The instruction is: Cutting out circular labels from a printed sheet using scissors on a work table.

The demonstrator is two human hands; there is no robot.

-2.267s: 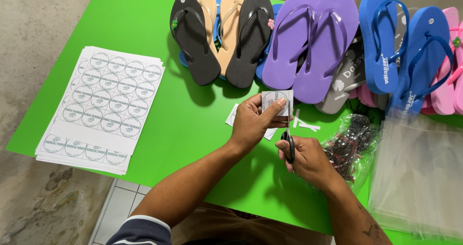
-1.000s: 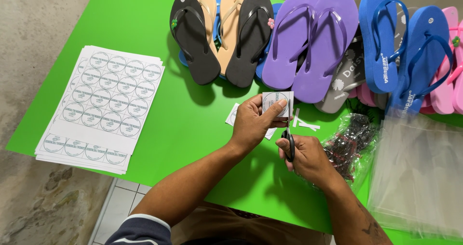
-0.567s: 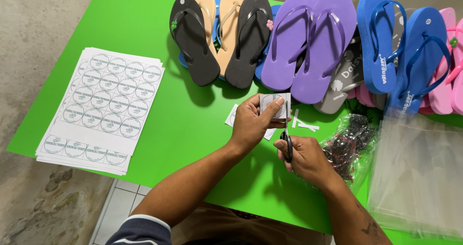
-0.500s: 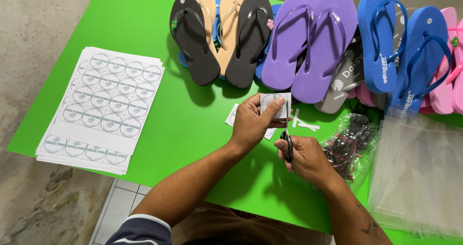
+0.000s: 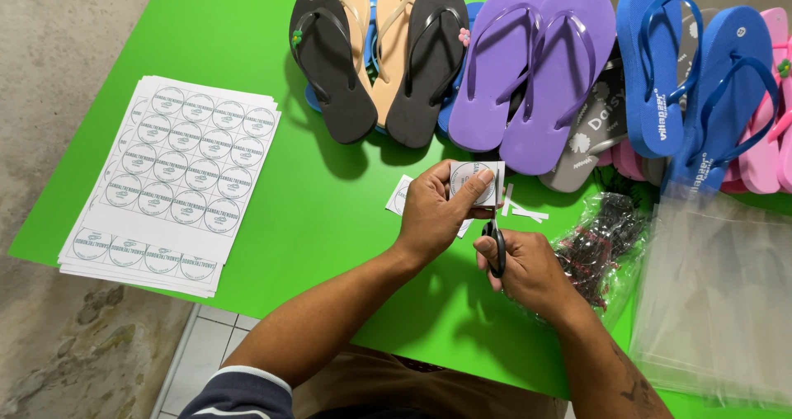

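Note:
My left hand (image 5: 436,211) pinches a small white paper label (image 5: 477,181) with a round printed mark, holding it up over the green table (image 5: 247,48). Just below and to the right, my right hand (image 5: 528,270) grips black-handled scissors (image 5: 495,246), whose blades point up at the label's lower edge. Thin white paper offcuts (image 5: 523,211) lie on the table right of the label. Another cut label piece (image 5: 400,195) peeks out left of my left hand.
A stack of white sheets printed with round labels (image 5: 169,180) lies at the left. Flip-flops line the far edge: black (image 5: 330,64), tan (image 5: 388,40), purple (image 5: 528,64), blue (image 5: 693,81), pink (image 5: 763,138). A bag of dark small parts (image 5: 602,242) and clear plastic bags (image 5: 718,295) sit at right.
Almost nothing differs; my hands stay in place with the label and scissors, with only a tiny shift of the label.

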